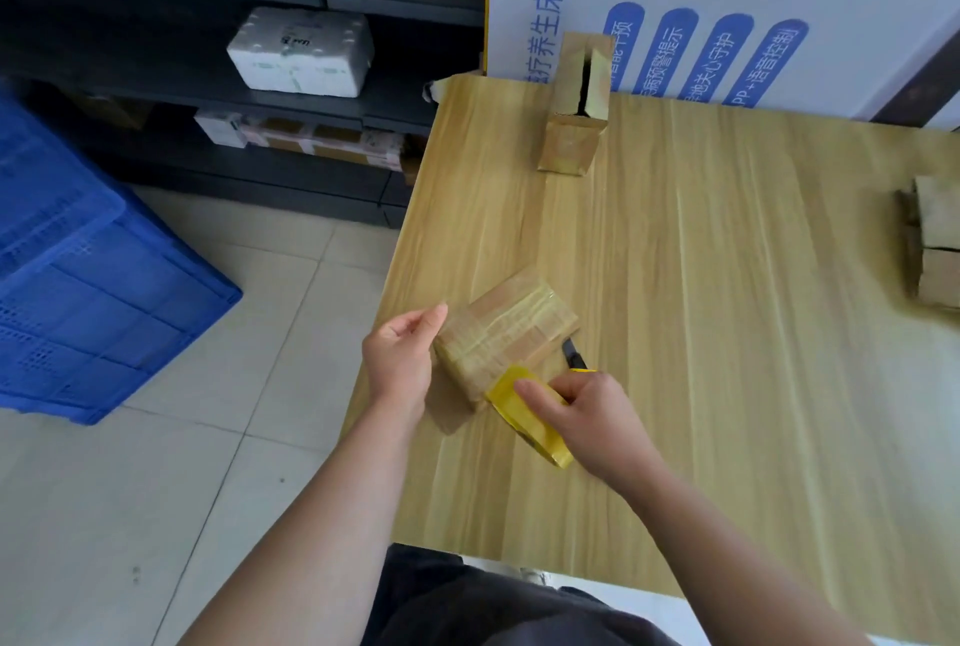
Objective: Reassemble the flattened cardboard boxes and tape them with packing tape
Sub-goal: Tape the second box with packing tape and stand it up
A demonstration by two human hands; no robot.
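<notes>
Fingers of your left hand (400, 359) clamp the left end of the cardboard box (506, 328), while your right hand (592, 416), fingers wrapped round the packing tape roll (524, 422), holds it touching the box's near end.

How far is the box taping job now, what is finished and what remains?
Done: an assembled box stands at the back, though its top seam looks open. In hand: the left hand holds a small box crossed with tape; the right hand holds the yellow tape roll at its near corner. Left: the cardboard stack at the right edge, apparently flat.
</notes>
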